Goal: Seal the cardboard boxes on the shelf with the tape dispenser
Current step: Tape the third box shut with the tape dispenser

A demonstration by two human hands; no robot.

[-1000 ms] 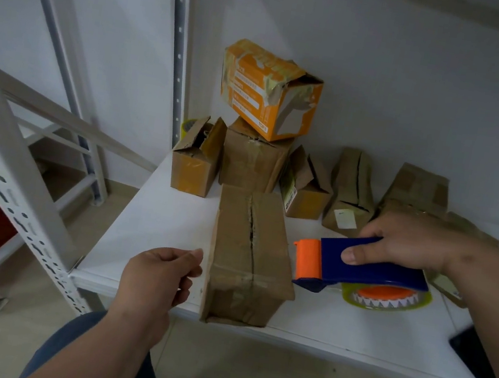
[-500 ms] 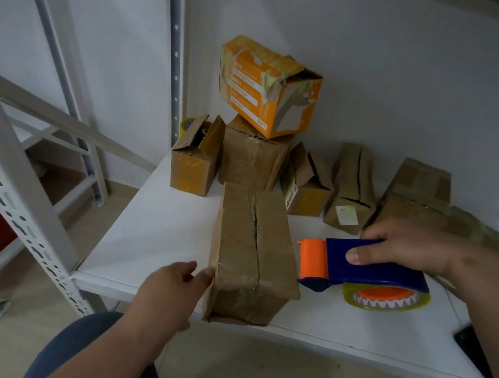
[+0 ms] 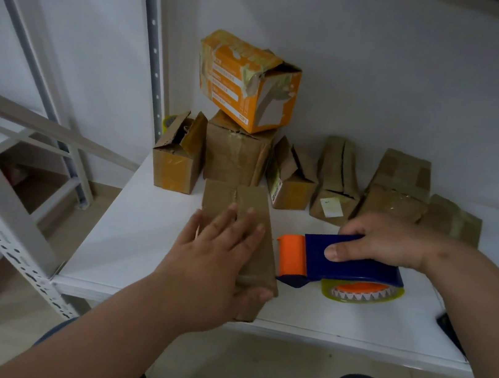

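So the long brown cardboard box (image 3: 239, 216) with the seam running down its top sits at the front edge of the white shelf board (image 3: 124, 235), lengthwise toward the wall. The person's left hand (image 3: 214, 264) lies flat on top of that box, fingers spread and straight, thumb hooked over the near right corner, so it's pressing down rather than gripping anything.

Just right of that box is the blue tape dispenser with the orange front end (image 3: 337, 263), its orange part almost touching the box's side. The right hand (image 3: 386, 241) is wrapped around the blue handle from above, thumb on the near side. The yellowish tape roll (image 3: 362, 293) under the handle looks like it rests on the shelf, can't say for sure.

Behind the box, along the white wall, there's a row of smaller brown boxes. Directly behind it stands a taller taped brown box (image 3: 237, 154) with a tilted orange printed box (image 3: 248, 81) perched on top, one end torn open. Left of that is a small box with its flaps standing open (image 3: 178, 158), and right of it another open-flapped small box (image 3: 291, 179), a narrow one with a white label (image 3: 335, 182), then a couple of flatter taped boxes (image 3: 398, 188).

Further left of the box is the grey perforated metal upright (image 3: 4, 217) of the rack. A dark flat object (image 3: 450, 332) pokes in at the shelf's right edge, too cut off to identify.
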